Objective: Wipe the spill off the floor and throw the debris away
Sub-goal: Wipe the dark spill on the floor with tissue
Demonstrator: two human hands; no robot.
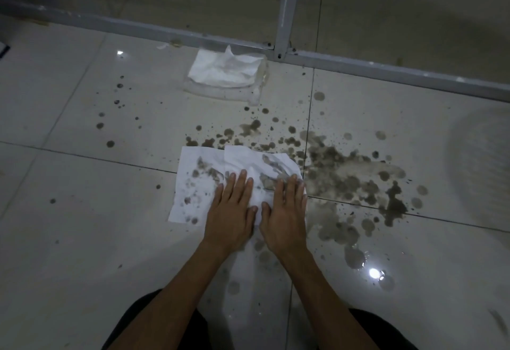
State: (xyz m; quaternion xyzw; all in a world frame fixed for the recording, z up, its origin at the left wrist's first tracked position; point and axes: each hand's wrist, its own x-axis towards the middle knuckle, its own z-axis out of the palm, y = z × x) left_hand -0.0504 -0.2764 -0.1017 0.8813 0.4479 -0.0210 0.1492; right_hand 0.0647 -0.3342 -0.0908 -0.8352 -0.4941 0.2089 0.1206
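Spill [345, 175] of dark, brownish liquid lies across a glossy, pale tiled floor [82, 239]. It is thickest right of centre, where blotches merge into a smeared patch, and thins into scattered round drops to the left and toward the far side. A person bent over the mess presses a white paper towel [198, 184] flat onto the spill's left edge. The sheet is creased, and spotted and streaked with grey-brown stains. Its right border lies close to a grout line, just beside the densest staining.

The left hand [230, 211] and right hand [285, 211] rest side by side, palms down, on the near right part of the towel, with the thumbs almost touching. The fingers [241, 181] of both hands are straight and held close together, pressing on the paper rather than gripping it.

Beyond the spill, an opened pack of white tissues [223, 73] sits on the floor just beside a grey metal frame [287, 7]. A bright reflection [374, 273] glints off wet tile at lower right, and the person's dark-clad legs [138, 322] show at the bottom edge.
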